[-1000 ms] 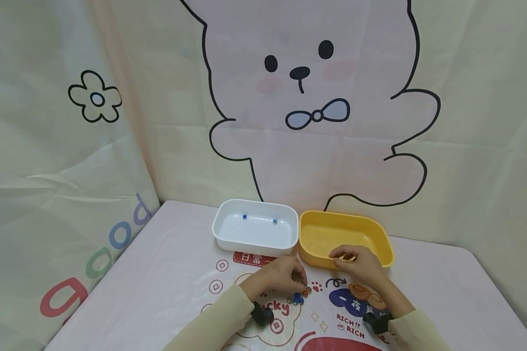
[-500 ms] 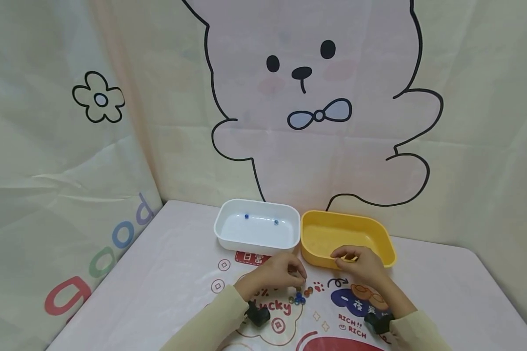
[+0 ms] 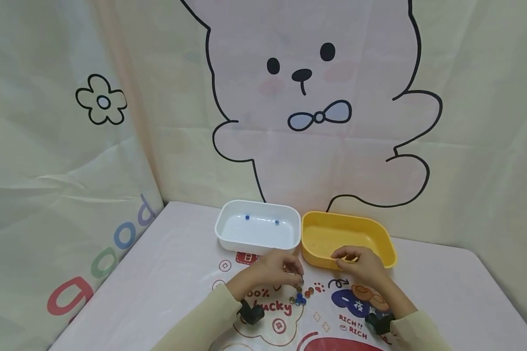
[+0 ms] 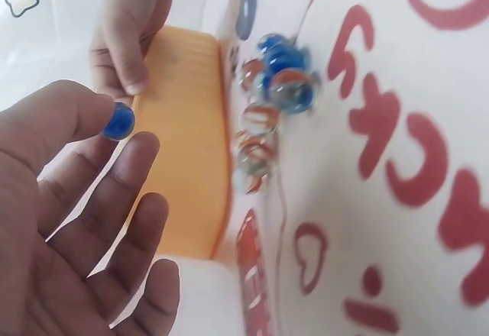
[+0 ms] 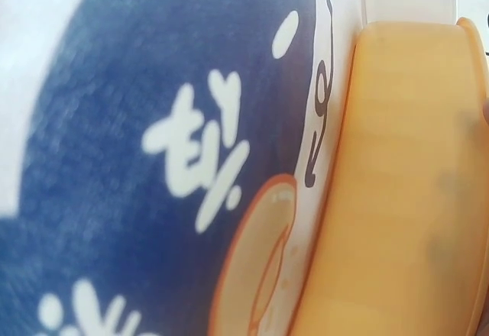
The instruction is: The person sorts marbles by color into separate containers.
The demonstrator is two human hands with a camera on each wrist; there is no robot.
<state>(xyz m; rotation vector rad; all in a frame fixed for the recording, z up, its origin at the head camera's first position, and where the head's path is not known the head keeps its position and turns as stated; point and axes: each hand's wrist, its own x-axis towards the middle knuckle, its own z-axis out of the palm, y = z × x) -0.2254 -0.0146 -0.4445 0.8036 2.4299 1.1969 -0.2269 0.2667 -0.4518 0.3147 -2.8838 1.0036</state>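
Observation:
In the left wrist view a blue marble (image 4: 119, 121) is pinched between the thumb and index finger of the left hand (image 4: 84, 198). The head view has the left hand (image 3: 272, 269) just above several loose marbles (image 3: 300, 299), blue and orange-streaked, on the tabletop. The right hand (image 3: 361, 263) is at the front rim of the yellow tray (image 3: 322, 239), thumb and fingers around the rim. Two small blue marbles (image 3: 247, 217) (image 3: 277, 223) lie apart in the white tray (image 3: 258, 243). Only a sliver of the right hand shows in the right wrist view.
The trays stand side by side at the table's back edge, the white one left of the yellow. Behind them hangs a cloth (image 3: 180, 170) with a bear drawing. Printed words and pictures cover the table sheet (image 3: 448, 287). A dark wrist camera (image 3: 251, 312) sits on the left wrist.
The left hand has drawn back slightly to the left and up from the loose marbles. The right hand keeps its place at the yellow tray's rim.

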